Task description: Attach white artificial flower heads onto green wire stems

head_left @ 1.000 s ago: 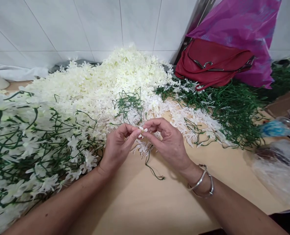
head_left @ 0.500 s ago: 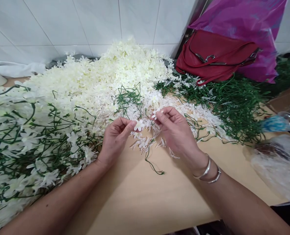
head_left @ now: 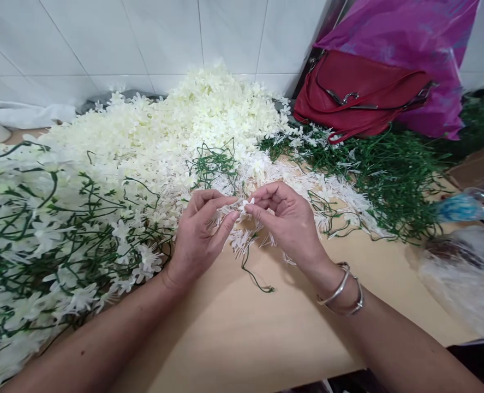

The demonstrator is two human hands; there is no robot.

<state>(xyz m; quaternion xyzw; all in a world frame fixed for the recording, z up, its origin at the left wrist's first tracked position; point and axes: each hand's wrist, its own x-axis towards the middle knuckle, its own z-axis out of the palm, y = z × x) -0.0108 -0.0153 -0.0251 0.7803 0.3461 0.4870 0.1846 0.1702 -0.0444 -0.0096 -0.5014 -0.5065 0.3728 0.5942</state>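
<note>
The right hand (head_left: 293, 224) pinched a small white flower (head_left: 248, 205); the left hand (head_left: 195, 237), thumb and finger narrowly parted, hovered just left of it.

white flower (head_left: 248, 205) pinched — right hand (head_left: 288, 221), red handbag (head_left: 362, 90)

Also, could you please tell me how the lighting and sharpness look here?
Head view: the heaped white flowers look partly washed out; soft shadows lie on the table; the wall tiles splay outward, suggesting lens distortion; the clear plastic looks hazy.
</note>
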